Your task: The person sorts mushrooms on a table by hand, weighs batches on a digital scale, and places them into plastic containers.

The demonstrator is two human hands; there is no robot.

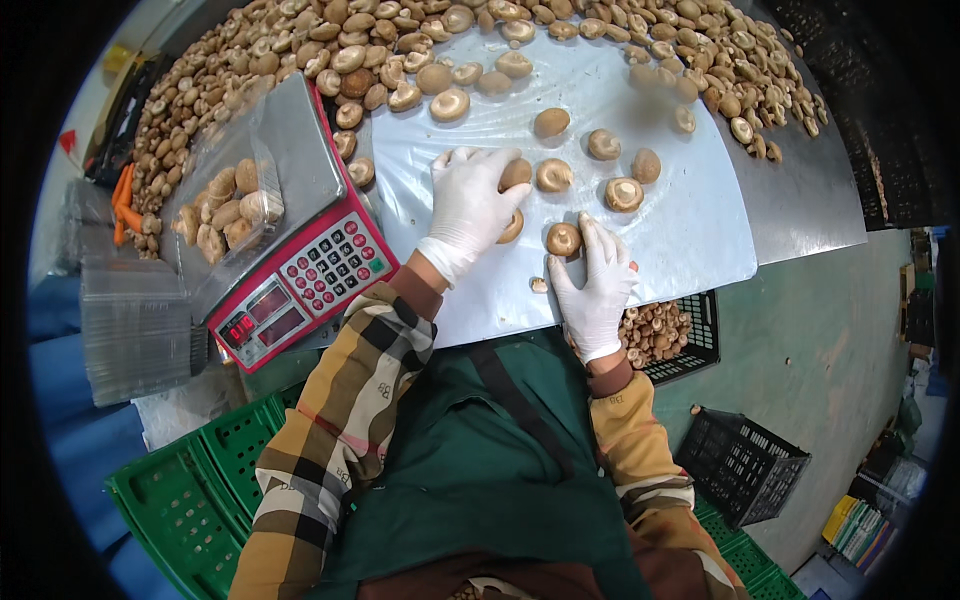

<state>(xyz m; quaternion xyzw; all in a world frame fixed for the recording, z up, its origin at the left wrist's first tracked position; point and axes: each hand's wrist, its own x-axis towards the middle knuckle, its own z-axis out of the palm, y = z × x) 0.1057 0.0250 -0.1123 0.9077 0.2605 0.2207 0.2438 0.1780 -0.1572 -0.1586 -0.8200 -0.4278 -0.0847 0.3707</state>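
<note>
My left hand (pixel 474 202), in a white glove, has its thumb and fingers around a brown shiitake mushroom (pixel 514 175) on the plastic-covered table (pixel 480 300). Another mushroom cap (pixel 511 226) lies partly under that hand. Beside my gloved right hand (pixel 596 281) sits a mushroom with its stem up (pixel 563 239), between the thumb and fingers; whether they grip it I cannot tell. A small cut piece (pixel 539 285) lies left of my right thumb. Several loose mushrooms lie farther back. A clear tray of mushrooms (pixel 232 206) rests on the red digital scale (pixel 330 266).
Large mushroom heaps (pixel 345 37) line the table's back and sides. Stacked clear plastic trays (pixel 135 322) stand at far left, near orange-handled tools (pixel 124 202). A black crate (pixel 705 330) holding mushrooms is below the front edge, with another black crate (pixel 739 469) and green crates (pixel 180 502) lower down.
</note>
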